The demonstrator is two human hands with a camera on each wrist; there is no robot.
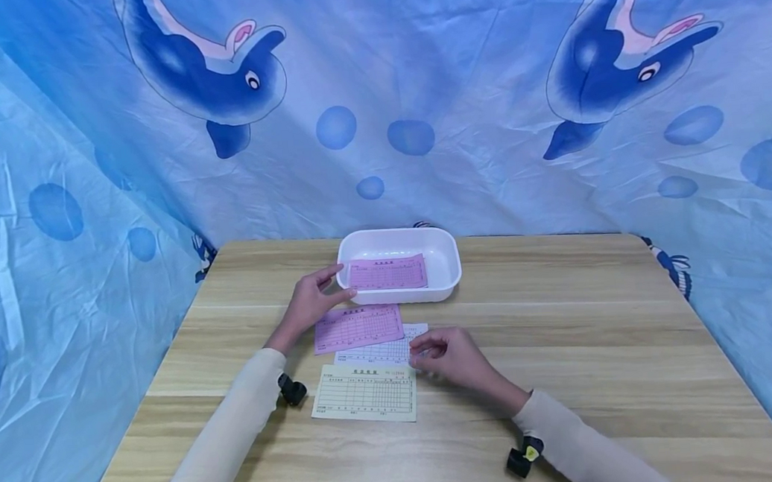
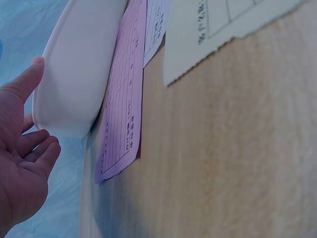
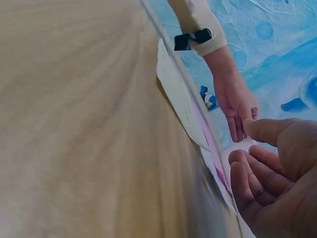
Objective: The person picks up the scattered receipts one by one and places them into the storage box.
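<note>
left hand (image 1: 312, 298) spread at tray (image 1: 441, 267); right hand (image 1: 453, 357) narrow, nothing held, beside white slip (image 1: 387, 351): likely light, limp; best pinched at edge nearest it.

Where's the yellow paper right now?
In the head view, the yellow paper lies on the wooden table, just below the white paper and left of the right hand.
</note>
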